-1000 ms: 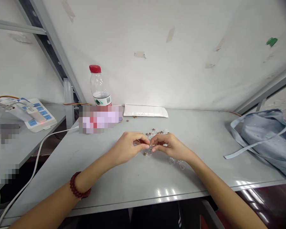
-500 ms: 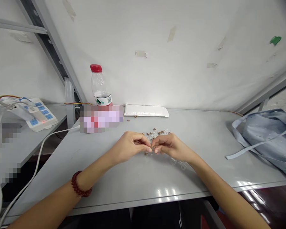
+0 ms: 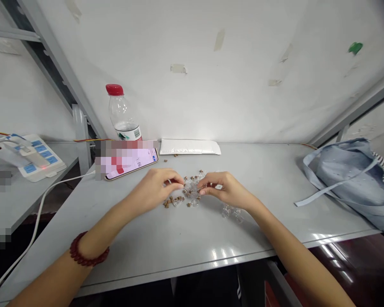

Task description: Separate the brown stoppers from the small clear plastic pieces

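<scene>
Small clear glass or plastic pieces (image 3: 192, 185) and several brown stoppers (image 3: 168, 202) lie scattered on the grey table (image 3: 141, 238). My left hand (image 3: 160, 185) is over the left side of this pile, thumb and fingertips pinched together; whatever they may hold is too small to make out. At the pile's right side, my right hand (image 3: 225, 187) has its thumb and fingers closed at the pieces, with their tips partly hidden. More clear pieces (image 3: 233, 213) lie just below my right hand.
A red-capped bottle (image 3: 123, 115) and a lit phone (image 3: 132, 164) with a white cable stand at the back left. A white packet (image 3: 190, 147) lies by the wall. A blue-grey bag (image 3: 345, 179) is at the right, a power strip (image 3: 41, 157) at far left.
My hands have moved apart from each other, uncovering more brown stoppers and clear pieces between and below them. The camera view has shifted, and the phone shows more clearly.
</scene>
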`<state>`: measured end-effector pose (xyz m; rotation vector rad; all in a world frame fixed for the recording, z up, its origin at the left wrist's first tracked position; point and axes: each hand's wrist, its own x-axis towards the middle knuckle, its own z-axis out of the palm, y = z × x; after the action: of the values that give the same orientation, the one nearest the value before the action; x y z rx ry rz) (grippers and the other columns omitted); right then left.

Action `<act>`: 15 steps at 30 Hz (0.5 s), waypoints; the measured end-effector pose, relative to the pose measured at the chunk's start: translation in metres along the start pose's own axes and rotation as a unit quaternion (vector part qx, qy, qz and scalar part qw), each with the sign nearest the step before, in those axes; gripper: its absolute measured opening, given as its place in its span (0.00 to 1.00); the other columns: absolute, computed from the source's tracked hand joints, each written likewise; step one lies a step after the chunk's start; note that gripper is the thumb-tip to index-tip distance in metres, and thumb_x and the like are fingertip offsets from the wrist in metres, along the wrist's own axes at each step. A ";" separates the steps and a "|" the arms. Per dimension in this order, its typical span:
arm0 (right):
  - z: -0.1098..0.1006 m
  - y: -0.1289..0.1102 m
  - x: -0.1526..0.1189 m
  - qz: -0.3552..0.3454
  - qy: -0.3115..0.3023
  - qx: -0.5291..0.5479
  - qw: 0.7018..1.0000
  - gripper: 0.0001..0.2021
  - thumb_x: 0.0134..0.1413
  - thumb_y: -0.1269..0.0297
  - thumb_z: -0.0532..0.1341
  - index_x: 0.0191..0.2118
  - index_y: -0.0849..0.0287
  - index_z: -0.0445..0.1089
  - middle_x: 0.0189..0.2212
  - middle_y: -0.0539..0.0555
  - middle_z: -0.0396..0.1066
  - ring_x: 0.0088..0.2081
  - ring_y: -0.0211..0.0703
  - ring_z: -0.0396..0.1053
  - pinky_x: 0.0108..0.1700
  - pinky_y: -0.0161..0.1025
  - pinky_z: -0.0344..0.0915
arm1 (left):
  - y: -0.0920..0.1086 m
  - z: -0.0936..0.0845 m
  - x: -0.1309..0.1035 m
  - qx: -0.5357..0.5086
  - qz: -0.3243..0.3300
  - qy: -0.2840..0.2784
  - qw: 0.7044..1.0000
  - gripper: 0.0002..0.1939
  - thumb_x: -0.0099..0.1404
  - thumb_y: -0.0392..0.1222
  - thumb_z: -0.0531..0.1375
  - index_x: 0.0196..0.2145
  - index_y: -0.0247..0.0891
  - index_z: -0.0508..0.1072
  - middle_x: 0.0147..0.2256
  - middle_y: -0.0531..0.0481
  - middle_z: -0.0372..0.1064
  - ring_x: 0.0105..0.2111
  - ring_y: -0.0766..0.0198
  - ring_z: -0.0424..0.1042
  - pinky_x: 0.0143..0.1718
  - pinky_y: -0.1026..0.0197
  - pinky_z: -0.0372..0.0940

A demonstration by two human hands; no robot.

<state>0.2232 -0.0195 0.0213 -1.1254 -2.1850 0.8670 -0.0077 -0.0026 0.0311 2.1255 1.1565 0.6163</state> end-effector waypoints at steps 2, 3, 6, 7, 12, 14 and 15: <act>-0.001 0.010 0.002 -0.001 0.032 -0.060 0.998 0.05 0.56 0.65 0.61 0.36 0.57 0.75 0.31 0.52 0.72 0.29 0.38 0.66 0.33 0.37 0.62 | -0.013 -0.009 0.002 0.081 -0.022 0.019 0.996 0.10 0.60 0.40 0.55 0.33 0.39 0.76 0.37 0.49 0.74 0.35 0.60 0.71 0.37 0.60 0.63; -0.001 0.015 0.004 -0.002 0.040 -0.080 0.996 0.05 0.56 0.66 0.61 0.36 0.56 0.75 0.32 0.53 0.72 0.30 0.38 0.66 0.33 0.37 0.62 | -0.019 -0.012 0.003 0.102 -0.034 0.009 0.994 0.11 0.60 0.40 0.54 0.35 0.39 0.76 0.38 0.48 0.75 0.37 0.59 0.71 0.37 0.60 0.64; 0.001 0.026 0.007 -0.005 0.043 -0.118 0.992 0.07 0.57 0.68 0.59 0.38 0.57 0.75 0.35 0.55 0.73 0.35 0.41 0.68 0.36 0.39 0.64 | -0.032 -0.012 0.004 0.113 -0.061 -0.036 0.991 0.12 0.59 0.44 0.55 0.35 0.39 0.75 0.36 0.47 0.75 0.35 0.58 0.72 0.35 0.60 0.64; 0.002 0.027 0.008 -0.006 0.043 -0.126 0.991 0.08 0.57 0.69 0.59 0.39 0.57 0.75 0.36 0.56 0.73 0.37 0.43 0.68 0.37 0.39 0.64 | -0.034 -0.010 0.004 0.109 -0.069 -0.052 0.990 0.12 0.59 0.45 0.55 0.35 0.39 0.75 0.35 0.47 0.75 0.33 0.59 0.72 0.34 0.60 0.64; -0.012 0.022 0.004 0.033 0.028 -0.119 0.992 0.10 0.57 0.67 0.57 0.41 0.56 0.74 0.41 0.55 0.73 0.36 0.42 0.69 0.37 0.41 0.65 | -0.029 0.000 0.003 0.105 -0.085 -0.063 0.989 0.09 0.57 0.41 0.54 0.31 0.39 0.74 0.26 0.49 0.74 0.26 0.61 0.70 0.27 0.62 0.60; -0.026 0.022 0.000 0.074 0.021 -0.123 0.989 0.09 0.56 0.66 0.57 0.38 0.56 0.74 0.37 0.54 0.74 0.35 0.42 0.69 0.36 0.42 0.65 | -0.025 0.002 0.003 0.116 -0.087 -0.061 0.988 0.08 0.55 0.39 0.54 0.27 0.38 0.73 0.25 0.49 0.73 0.26 0.61 0.70 0.26 0.62 0.59; -0.034 0.023 -0.003 0.097 0.018 -0.128 0.987 0.09 0.55 0.65 0.57 0.38 0.56 0.74 0.36 0.54 0.74 0.35 0.42 0.69 0.37 0.42 0.65 | -0.024 0.002 0.003 0.123 -0.089 -0.061 0.987 0.08 0.54 0.38 0.54 0.26 0.38 0.72 0.25 0.49 0.73 0.26 0.61 0.70 0.26 0.63 0.58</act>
<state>0.2600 -0.0017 0.0260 -1.4868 -2.2296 0.6492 -0.0183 0.0090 0.0123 2.1950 1.3932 0.2690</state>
